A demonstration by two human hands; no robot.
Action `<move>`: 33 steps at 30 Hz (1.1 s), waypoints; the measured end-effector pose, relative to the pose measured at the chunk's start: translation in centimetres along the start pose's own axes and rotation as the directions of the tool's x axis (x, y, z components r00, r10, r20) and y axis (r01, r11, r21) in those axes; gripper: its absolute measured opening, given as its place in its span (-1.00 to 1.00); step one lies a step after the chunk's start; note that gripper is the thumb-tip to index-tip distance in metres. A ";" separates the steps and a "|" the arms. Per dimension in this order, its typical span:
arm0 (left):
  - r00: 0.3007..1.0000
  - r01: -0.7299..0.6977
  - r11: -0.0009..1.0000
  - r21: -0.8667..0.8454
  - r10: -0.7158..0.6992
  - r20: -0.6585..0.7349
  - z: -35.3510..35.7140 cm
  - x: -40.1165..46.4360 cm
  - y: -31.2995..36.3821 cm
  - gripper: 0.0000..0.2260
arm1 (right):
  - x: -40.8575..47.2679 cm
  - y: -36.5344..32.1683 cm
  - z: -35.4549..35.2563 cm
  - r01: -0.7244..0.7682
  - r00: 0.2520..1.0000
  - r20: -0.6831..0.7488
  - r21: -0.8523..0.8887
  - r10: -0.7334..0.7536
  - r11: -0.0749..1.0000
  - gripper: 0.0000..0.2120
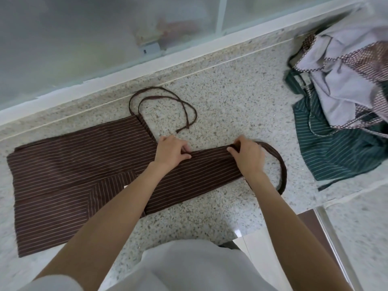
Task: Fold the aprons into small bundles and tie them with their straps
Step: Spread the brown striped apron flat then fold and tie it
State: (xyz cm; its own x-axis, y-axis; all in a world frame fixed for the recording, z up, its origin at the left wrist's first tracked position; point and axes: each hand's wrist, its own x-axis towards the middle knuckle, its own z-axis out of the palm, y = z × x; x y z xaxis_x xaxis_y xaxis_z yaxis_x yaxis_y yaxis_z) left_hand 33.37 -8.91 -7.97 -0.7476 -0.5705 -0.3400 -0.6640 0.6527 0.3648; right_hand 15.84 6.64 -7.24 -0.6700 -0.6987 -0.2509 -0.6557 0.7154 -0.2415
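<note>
A brown pinstriped apron (69,169) lies flat on the speckled stone counter (231,106), its skirt to the left and its narrow bib to the right. My left hand (171,152) pinches the far edge of the bib where it meets the skirt. My right hand (246,157) grips the bib's top edge by the neck loop (281,164), which curves out to the right. The waist straps (168,101) lie in loose loops on the counter beyond the apron.
A heap of other aprons sits at the right: a green striped one (336,152) under lilac cloth (344,80) with brown checked trim. A frosted window (105,34) runs behind the counter. The counter's front edge drops off at the lower right.
</note>
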 end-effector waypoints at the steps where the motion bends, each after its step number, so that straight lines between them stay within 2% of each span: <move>1: 1.000 0.001 1.000 0.014 -0.001 -0.011 0.2 -0.1 0.1 -0.86 | 0.0 0.2 0.2 0.024 0.997 -0.067 -0.052 -0.028 0.998 -0.72; 3: 0.999 -0.006 0.999 0.040 0.008 -0.038 0.6 -0.4 0.1 -0.84 | -0.4 0.9 0.3 0.055 0.967 -0.244 -0.069 -0.071 0.996 -0.71; 5: 0.995 -0.038 0.995 0.091 0.046 -0.094 1.3 -0.9 0.0 -0.79 | -1.7 1.9 -0.1 0.122 0.894 -0.430 -0.035 -0.125 0.992 -0.73; 7: 0.979 -0.080 0.988 0.134 0.103 -0.174 1.9 -1.6 0.1 -0.76 | -3.7 2.8 -0.1 0.250 0.827 -0.521 0.005 -0.211 0.968 -0.81; 8: 0.970 -0.106 0.985 0.133 0.132 -0.203 2.1 -1.9 0.2 -0.77 | -4.9 3.1 0.3 0.300 0.830 -0.506 0.046 -0.237 0.953 -0.86; 10: 0.962 -0.164 0.980 0.112 0.185 -0.203 2.8 -2.6 0.6 -0.78 | -7.0 3.2 1.3 0.284 0.907 -0.362 0.149 -0.215 0.947 -0.79; 12: 0.968 -0.190 0.979 0.081 0.200 -0.149 3.5 -3.5 0.8 -0.73 | -8.1 3.0 2.7 0.156 0.973 -0.194 0.158 -0.124 0.975 -0.73; 15: 0.980 -0.182 0.983 0.039 0.184 -0.074 4.3 -4.3 1.0 -0.63 | -7.7 2.2 3.4 -0.026 0.998 -0.058 0.085 0.031 0.996 -0.64; 22: 0.974 -0.228 0.962 0.150 0.225 0.040 4.8 -5.9 1.5 -0.40 | -6.0 1.2 3.6 -0.232 0.973 0.036 0.203 0.230 0.951 -0.65; 28: 0.976 -0.208 0.968 0.140 0.196 0.092 5.9 -6.8 1.7 -0.27 | -6.7 2.3 3.2 -0.165 0.985 0.027 0.410 0.168 0.897 -0.77; 29: 0.975 -0.212 0.968 0.132 0.200 0.093 6.0 -6.9 1.5 -0.25 | -7.1 2.7 3.2 -0.155 0.986 0.007 0.377 0.164 0.913 -0.78; 31: 0.969 -0.236 0.964 0.119 0.225 0.100 6.1 -7.1 0.9 -0.21 | -7.7 3.7 3.5 -0.148 0.986 -0.056 0.175 0.159 0.974 -0.80; 33: 0.955 -0.287 0.953 0.102 0.276 0.104 6.2 -7.5 0.2 -0.23 | -8.3 4.2 4.0 -0.141 0.985 -0.094 0.023 0.142 0.990 -0.83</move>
State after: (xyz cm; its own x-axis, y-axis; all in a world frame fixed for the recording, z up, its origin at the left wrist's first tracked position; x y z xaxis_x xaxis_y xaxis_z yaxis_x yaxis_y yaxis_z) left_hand 38.94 -1.39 -10.68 -0.8962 -0.3127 -0.3146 -0.4169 0.8361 0.3566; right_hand 20.06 15.42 -9.94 -0.7861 -0.5869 -0.1937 -0.5466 0.8065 -0.2253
